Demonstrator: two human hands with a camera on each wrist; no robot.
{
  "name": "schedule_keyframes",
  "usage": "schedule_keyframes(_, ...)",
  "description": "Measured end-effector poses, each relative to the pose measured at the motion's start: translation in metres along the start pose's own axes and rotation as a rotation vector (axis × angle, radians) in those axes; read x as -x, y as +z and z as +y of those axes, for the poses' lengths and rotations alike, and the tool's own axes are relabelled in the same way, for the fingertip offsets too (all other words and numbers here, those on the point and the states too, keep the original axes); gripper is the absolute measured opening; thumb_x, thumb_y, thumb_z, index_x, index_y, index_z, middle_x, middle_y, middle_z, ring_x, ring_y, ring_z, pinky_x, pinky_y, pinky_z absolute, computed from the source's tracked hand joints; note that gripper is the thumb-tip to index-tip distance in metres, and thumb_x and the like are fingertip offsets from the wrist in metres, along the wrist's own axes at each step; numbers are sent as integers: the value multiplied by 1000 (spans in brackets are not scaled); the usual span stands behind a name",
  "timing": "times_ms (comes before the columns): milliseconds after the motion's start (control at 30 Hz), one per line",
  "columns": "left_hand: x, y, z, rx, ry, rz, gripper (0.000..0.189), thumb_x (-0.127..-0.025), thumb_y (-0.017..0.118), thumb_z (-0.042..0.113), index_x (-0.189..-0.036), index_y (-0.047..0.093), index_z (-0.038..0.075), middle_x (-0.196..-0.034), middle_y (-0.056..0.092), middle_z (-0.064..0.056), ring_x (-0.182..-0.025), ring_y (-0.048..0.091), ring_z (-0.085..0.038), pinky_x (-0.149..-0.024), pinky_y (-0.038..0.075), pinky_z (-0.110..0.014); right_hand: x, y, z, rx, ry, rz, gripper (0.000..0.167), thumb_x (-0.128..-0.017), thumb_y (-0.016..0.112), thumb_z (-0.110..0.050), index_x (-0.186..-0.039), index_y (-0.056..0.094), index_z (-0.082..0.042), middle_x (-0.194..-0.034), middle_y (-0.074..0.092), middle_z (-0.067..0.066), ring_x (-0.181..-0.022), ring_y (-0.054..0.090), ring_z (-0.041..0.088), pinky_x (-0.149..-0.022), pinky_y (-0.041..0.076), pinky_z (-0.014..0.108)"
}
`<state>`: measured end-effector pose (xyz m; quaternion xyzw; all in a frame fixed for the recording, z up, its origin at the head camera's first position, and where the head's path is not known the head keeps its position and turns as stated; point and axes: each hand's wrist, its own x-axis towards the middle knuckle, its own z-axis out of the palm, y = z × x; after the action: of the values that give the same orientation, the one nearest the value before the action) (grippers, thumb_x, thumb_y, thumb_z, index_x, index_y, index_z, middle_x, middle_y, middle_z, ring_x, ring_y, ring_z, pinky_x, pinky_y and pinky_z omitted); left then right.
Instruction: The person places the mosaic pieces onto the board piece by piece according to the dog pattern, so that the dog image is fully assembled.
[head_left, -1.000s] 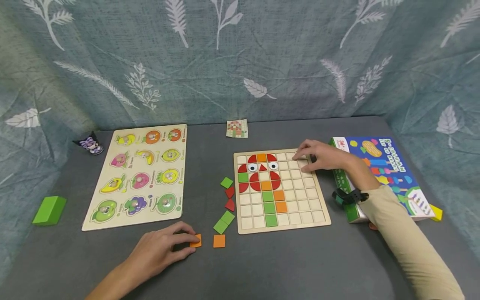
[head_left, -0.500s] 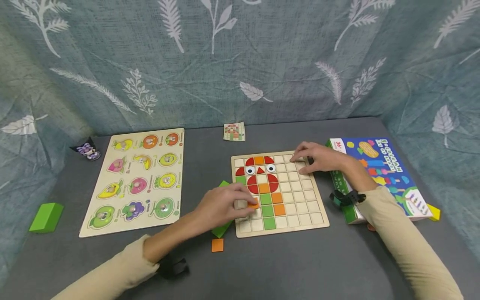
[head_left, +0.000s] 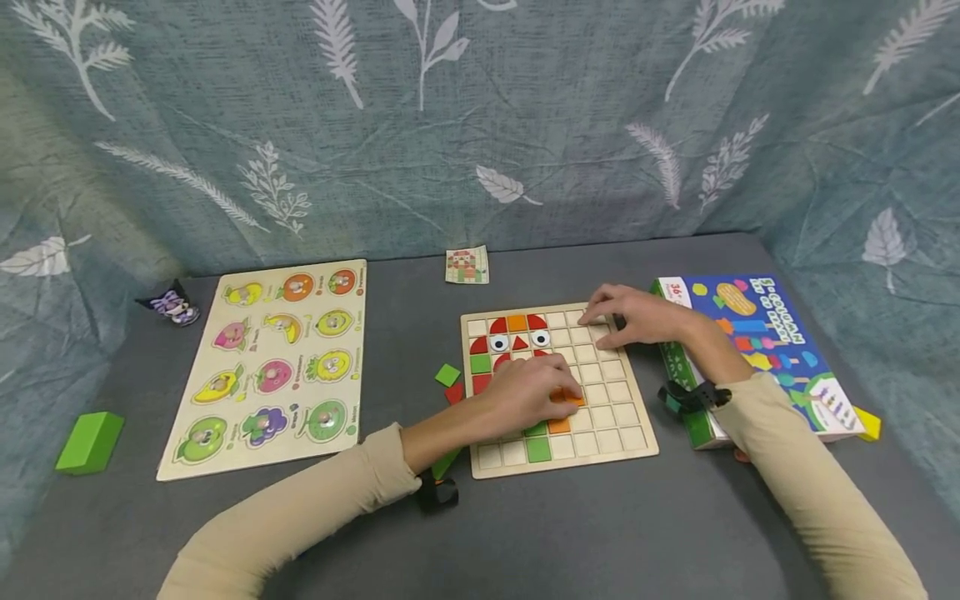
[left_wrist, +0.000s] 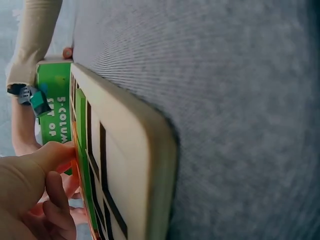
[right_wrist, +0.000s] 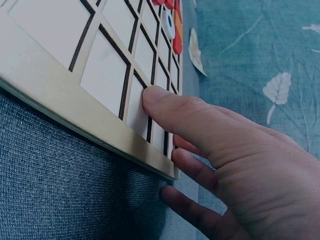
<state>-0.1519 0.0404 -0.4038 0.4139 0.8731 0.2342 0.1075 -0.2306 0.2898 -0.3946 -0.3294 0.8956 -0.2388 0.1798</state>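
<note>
Left hand: the left hand (head_left: 534, 392) lies over the middle of the grid board (head_left: 630, 433), its fingers (left_wrist: 56, 156) curled down and pinching an orange tile (head_left: 572, 398) at the board's surface.
Orange tile: only its edge shows past the fingertips, right of the board's centre, beside the orange and green tiles already set there; whether it sits fully in a cell cannot be told.
Right hand: the right hand (head_left: 637, 318) rests on the board's far right corner, fingers (right_wrist: 200, 117) straight and spread, one fingertip pressing a bare cell at the rim, others hanging past the edge.
Grid board: flat on the grey tabletop (head_left: 600, 533), its left columns filled with red, orange and green tiles and two eye pieces.
Loose tiles: a green tile (head_left: 447, 375) and a red tile (head_left: 454, 392) lie just left of the board.
Box: a blue and green box (head_left: 765, 350) lies just right of the board, under the right forearm.
Fruit puzzle: a fruit puzzle (head_left: 273, 367) lies well left of the board.
Card: a small card (head_left: 467, 265) lies beyond the board's far edge.
Green block: a green block (head_left: 90, 442) sits far left of the board.
</note>
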Motion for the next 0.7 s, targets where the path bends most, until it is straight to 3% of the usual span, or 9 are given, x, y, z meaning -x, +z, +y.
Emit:
schedule_keyframes(267,-2,1,1,-30,1,-29,21,-90,69,33,-109,75,25,-105,63,8,-77,55,-4,-55,40,-19,1,0,-1,-6,8,-3,39,-87,72,-18,-124,65,-9,-127,52,15,-107,52,27,-85,44,43)
schedule_keyframes(400,9,-8,2,-43,8,-42,25,-91,68,36,-113,74,25,-111,60,6,-75,55,-5,-53,39,-19,0,0,-1,-3,-6,-2,39,-87,72,-19,-124,65,-8,-126,52,15,-102,52,24,-82,44,42)
schedule_keyframes(467,24,-16,-1,-25,18,-18,26,-90,68,35,-114,74,24,-112,61,5,-75,56,-7,-53,39,-19,0,-1,-2,-5,-9,-5,39,-88,72,-19,-124,65,-8,-126,52,15,-97,51,22,-80,43,40)
schedule_keyframes(533,48,-24,-7,0,28,24,25,-90,69,33,-112,74,22,-111,62,4,-76,58,-8,-55,40,-18,0,-1,-2,-9,-10,-6,39,-88,72,-18,-124,65,-8,-126,52,16,-93,50,20,-80,43,40)
schedule_keyframes(700,125,-28,-26,26,-28,96,24,-87,72,30,-110,74,22,-108,64,6,-82,61,-6,-65,45,-19,1,-1,-1,-19,-15,-14,39,-88,71,-18,-124,65,-7,-127,51,17,-89,49,18,-79,42,39)
